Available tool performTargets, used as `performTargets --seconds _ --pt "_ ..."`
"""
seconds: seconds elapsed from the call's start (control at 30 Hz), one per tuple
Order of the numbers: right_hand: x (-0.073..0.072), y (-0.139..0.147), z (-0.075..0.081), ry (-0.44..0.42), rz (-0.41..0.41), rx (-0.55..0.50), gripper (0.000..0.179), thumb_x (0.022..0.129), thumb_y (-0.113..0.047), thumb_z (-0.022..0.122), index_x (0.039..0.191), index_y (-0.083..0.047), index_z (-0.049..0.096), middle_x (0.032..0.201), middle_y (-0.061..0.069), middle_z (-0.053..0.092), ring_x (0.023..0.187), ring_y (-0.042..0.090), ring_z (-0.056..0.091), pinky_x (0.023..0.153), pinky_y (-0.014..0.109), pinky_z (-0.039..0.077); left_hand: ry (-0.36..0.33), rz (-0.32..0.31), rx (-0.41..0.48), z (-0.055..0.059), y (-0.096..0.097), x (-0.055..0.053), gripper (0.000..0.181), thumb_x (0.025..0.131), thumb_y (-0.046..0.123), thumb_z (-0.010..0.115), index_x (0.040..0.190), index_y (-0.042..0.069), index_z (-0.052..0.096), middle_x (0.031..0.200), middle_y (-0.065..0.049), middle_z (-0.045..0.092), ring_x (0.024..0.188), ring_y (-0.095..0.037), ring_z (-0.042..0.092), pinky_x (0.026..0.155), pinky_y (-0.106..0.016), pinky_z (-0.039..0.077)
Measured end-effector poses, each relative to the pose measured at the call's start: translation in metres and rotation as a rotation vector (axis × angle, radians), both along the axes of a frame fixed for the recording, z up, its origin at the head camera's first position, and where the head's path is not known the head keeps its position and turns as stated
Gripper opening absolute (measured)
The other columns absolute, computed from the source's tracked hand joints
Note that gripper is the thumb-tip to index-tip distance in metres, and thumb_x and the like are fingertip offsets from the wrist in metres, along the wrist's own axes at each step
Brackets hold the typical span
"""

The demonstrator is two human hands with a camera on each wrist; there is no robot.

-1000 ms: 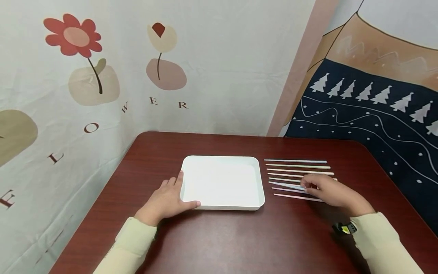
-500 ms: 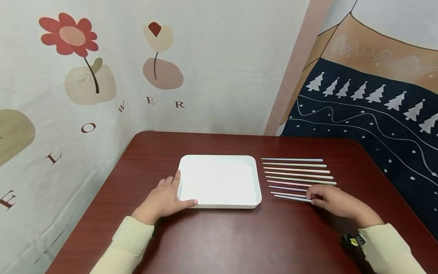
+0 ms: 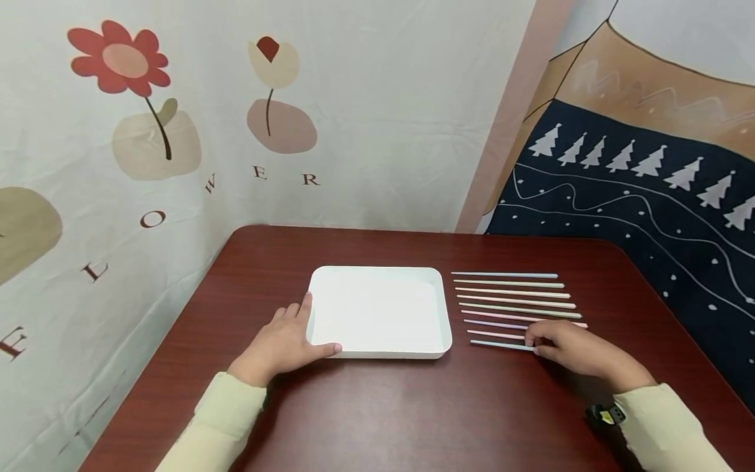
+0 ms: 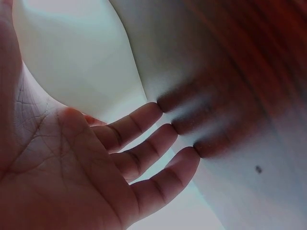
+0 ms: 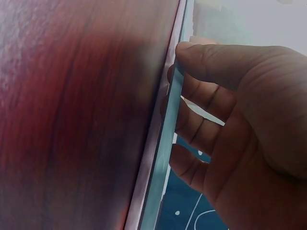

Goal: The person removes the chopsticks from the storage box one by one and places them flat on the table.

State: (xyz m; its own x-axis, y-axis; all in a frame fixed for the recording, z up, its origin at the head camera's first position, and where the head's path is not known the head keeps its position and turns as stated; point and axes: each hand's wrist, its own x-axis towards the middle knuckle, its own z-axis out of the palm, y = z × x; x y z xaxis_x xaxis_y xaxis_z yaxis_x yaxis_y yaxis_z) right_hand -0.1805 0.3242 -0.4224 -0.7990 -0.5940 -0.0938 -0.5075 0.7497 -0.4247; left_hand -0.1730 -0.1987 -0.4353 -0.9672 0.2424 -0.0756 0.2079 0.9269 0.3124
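Observation:
My right hand (image 3: 575, 347) pinches a light blue chopstick (image 3: 498, 345) at the front of a row, in the head view. In the right wrist view the thumb presses this blue chopstick (image 5: 165, 143) against the fingers, with a pink chopstick (image 5: 146, 177) close beside it. Several pastel chopsticks (image 3: 513, 294) lie roughly parallel behind it. My left hand (image 3: 283, 344) rests at the near left corner of a white tray (image 3: 380, 356), its thumb along the front rim. Its other fingers reach down to the table in the left wrist view (image 4: 144, 148), fairly straight.
A dark red wooden table (image 3: 377, 419) carries everything. Behind it hangs a pale cloth (image 3: 383, 118) printed with flowers and letters. A dark blue cloth (image 3: 625, 196) with white trees hangs at the right.
My right hand has come toward the front with the blue chopstick, bringing it from among the others to the near end of the row. The left hand stays at the tray.

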Motion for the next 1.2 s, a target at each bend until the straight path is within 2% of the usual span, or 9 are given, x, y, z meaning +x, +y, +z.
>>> performTargets --seconds 0.77,1.2 --pt "0.0005 -0.0062 -0.0056 0.038 0.002 0.017 0.024 0.09 0.0 0.069 0.091 -0.023 0.062 0.083 -0.016 0.053 0.076 0.001 0.048 0.065 0.028 0.045 -0.008 0.006 0.008 0.0013 0.0003 -0.0003 0.128 0.075 0.084 0.056 0.155 -0.008 0.016 0.145 -0.031 0.04 0.133 -0.052 0.036 0.101 -0.057 0.039" --pt "0.0016 -0.0086 -0.0049 0.027 -0.007 0.023 0.025 0.089 0.002 0.069 0.092 -0.022 0.062 0.082 -0.015 0.051 0.074 0.002 0.046 0.063 0.027 0.042 -0.002 0.004 -0.005 -0.001 -0.0004 -0.0023 0.129 0.074 0.086 0.055 0.155 -0.007 0.017 0.143 -0.029 0.043 0.13 -0.049 0.039 0.1 -0.055 0.04"
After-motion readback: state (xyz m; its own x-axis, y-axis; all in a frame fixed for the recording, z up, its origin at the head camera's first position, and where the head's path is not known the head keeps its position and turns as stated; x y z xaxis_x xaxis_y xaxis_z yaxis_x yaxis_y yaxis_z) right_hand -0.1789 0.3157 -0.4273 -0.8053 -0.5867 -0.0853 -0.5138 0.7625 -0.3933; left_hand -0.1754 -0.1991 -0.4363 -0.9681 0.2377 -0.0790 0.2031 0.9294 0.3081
